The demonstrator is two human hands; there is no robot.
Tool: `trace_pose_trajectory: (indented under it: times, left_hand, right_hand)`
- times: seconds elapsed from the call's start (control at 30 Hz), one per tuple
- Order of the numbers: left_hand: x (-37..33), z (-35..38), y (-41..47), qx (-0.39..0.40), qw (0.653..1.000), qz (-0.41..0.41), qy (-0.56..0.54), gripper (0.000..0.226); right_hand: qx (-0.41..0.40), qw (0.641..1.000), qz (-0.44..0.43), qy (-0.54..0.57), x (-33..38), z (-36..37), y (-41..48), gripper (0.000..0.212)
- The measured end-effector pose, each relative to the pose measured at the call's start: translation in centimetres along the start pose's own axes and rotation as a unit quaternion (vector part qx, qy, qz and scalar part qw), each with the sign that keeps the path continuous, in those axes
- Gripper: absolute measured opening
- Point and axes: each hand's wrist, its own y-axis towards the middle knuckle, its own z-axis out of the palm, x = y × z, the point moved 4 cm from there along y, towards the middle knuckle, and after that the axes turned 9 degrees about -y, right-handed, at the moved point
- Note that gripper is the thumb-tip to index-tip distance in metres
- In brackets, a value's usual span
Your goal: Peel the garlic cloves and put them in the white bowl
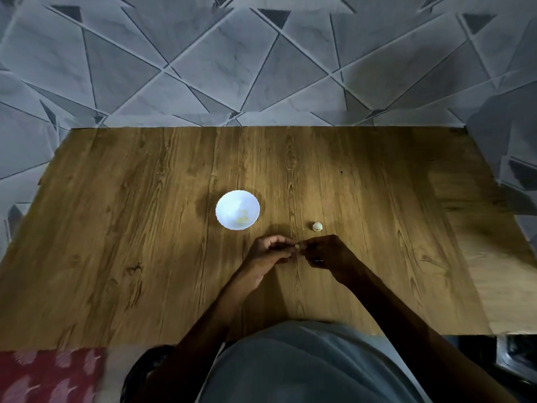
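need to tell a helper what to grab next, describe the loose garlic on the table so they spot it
On the wooden table, look right of the white bowl, just beyond the right hand. The garlic piece lies alone on bare wood, round and whitish, unlike the yellowish peeled cloves inside the bowl.

- I am holding my left hand (268, 251) just below the frame's centre, its fingers curling toward my right hand (325, 253).
- Both hands are meeting fingertip to fingertip, pinching a small garlic clove (297, 245) between them.
- My forearms are angling up from the bottom edge, converging.
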Motion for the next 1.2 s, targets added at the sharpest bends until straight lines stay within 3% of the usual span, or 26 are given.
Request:
trace_pose_trajectory:
  times: [0.17, 0.53, 0.73, 1.2]
  left_hand:
    - [0.0, 0.0, 0.2, -0.005, 0.996, 0.017, 0.089, 0.015]
    - [-0.1, 0.4, 0.2, -0.007, 0.993, 0.018, 0.115, 0.016]
    - [0.2, 0.4, 0.6, -0.047, 0.994, -0.007, 0.103, 0.02]
    - [0.1, 0.2, 0.5, 0.016, 0.991, -0.008, 0.129, 0.006]
  right_hand:
    - [0.024, 0.996, 0.055, 0.059, -0.9, 0.0, 0.0, 0.012]
    - [-0.009, 0.989, 0.072, 0.128, -1.1, -0.1, -0.1, 0.007]
    - [-0.025, 0.997, -0.003, 0.074, -0.8, 0.1, -0.1, 0.011]
    - [-0.02, 0.993, -0.114, -0.013, 0.4, -0.5, -1.0, 0.011]
